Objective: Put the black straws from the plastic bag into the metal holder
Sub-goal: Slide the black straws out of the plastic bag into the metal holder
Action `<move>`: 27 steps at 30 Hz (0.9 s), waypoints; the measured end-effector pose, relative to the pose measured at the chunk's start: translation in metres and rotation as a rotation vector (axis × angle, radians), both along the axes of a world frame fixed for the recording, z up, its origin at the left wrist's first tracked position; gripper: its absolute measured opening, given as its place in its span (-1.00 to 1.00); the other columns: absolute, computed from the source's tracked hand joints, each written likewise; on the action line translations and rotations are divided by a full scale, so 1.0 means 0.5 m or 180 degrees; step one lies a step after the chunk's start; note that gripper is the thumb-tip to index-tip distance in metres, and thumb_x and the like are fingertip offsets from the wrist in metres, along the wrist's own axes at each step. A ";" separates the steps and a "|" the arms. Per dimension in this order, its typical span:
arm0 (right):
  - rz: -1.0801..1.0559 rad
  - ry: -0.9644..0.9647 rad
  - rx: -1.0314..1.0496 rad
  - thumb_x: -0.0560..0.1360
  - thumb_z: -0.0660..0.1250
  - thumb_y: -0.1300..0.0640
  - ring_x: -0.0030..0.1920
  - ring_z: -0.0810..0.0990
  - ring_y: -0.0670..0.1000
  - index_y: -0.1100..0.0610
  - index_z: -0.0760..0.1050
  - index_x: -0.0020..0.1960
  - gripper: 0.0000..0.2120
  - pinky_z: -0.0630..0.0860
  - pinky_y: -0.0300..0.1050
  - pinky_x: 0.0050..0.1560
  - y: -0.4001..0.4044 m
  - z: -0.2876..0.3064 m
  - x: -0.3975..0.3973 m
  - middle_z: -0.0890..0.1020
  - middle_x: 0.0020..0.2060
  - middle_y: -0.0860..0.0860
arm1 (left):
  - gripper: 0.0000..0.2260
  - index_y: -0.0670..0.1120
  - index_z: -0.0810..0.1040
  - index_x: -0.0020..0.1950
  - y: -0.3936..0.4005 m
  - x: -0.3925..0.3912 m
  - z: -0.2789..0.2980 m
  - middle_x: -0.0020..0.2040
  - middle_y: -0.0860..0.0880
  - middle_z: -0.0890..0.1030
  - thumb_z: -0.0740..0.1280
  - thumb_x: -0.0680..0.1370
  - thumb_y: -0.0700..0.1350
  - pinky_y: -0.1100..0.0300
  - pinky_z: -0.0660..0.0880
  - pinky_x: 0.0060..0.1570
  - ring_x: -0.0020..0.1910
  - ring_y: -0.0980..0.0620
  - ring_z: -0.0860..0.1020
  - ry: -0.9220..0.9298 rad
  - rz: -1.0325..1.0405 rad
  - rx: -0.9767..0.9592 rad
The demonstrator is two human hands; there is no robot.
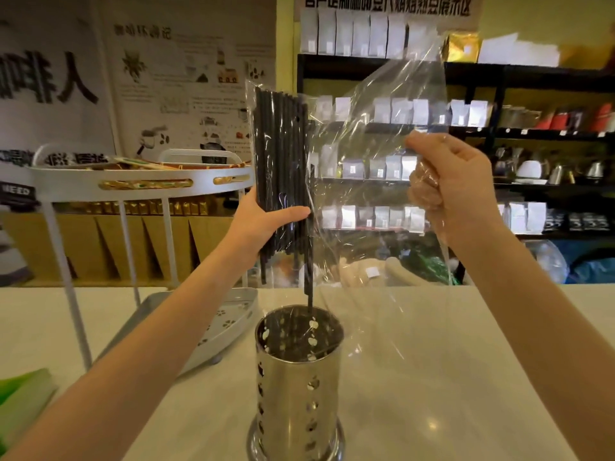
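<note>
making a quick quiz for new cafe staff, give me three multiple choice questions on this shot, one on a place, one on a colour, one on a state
1. Where does the metal holder stand?
A. on the white counter
B. on the back shelf
C. in the tiered tray

2. What colour are the straws?
A. white
B. black
C. green

3. How is the plastic bag held?
A. lying flat
B. by one hand
C. by both hands, above the holder

Answers: 1 A, it stands on the counter. 2 B, the bundle is black. 3 C, the left hand grips the straws through the bag while the right hand pinches its loose side.
</note>
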State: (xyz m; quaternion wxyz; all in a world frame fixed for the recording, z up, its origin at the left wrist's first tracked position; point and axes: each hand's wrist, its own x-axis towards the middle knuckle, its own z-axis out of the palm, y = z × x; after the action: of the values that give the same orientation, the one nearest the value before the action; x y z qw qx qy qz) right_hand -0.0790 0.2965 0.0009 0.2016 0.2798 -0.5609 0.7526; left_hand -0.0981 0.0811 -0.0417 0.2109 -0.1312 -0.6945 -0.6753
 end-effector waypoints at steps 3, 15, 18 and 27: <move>-0.0088 0.0045 0.0028 0.47 0.33 0.18 -0.63 0.20 -0.14 0.09 0.54 -0.25 -0.87 0.18 -0.33 -0.63 0.000 -0.001 -0.005 0.35 -0.63 -0.10 | -0.70 0.10 0.44 -0.09 -0.005 0.004 -0.003 -0.10 0.04 0.57 0.45 0.34 -0.21 0.11 0.52 -0.05 -0.06 0.02 0.57 -0.0006 -0.0021 0.0021; -0.0575 0.0183 0.0201 0.41 0.37 0.07 -0.61 0.23 -0.14 0.04 0.56 -0.20 -0.95 0.25 -0.34 -0.61 0.016 -0.020 -0.034 0.37 -0.62 -0.12 | -0.71 0.04 0.44 -0.07 -0.020 0.026 -0.020 -0.11 0.02 0.57 0.41 0.35 -0.27 0.35 0.54 -0.36 -0.16 0.11 0.59 0.0059 -0.0232 0.0322; -0.0621 0.0133 0.0158 0.47 0.34 0.14 -0.61 0.23 -0.15 0.05 0.55 -0.21 -0.91 0.23 -0.33 -0.61 0.016 -0.022 -0.037 0.37 -0.62 -0.12 | -0.70 0.04 0.44 -0.06 -0.020 0.026 -0.019 -0.10 0.01 0.57 0.41 0.35 -0.27 0.28 0.55 -0.30 -0.14 0.08 0.59 0.0025 -0.0239 0.0351; -0.0600 0.0082 0.0062 0.48 0.33 0.17 -0.63 0.21 -0.14 0.04 0.55 -0.22 -0.89 0.17 -0.32 -0.64 0.021 -0.024 -0.039 0.37 -0.63 -0.12 | -0.64 -0.03 0.46 0.05 -0.016 0.032 -0.014 -0.09 -0.02 0.59 0.43 0.33 -0.27 0.25 0.57 -0.27 -0.18 0.07 0.63 -0.0016 -0.0277 0.0298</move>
State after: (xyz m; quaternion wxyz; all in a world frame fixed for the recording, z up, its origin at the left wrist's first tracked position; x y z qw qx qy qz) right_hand -0.0986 0.3068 -0.0112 0.2759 0.2373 -0.5895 0.7212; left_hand -0.0822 0.0731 -0.0486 0.1855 -0.1497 -0.6563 -0.7158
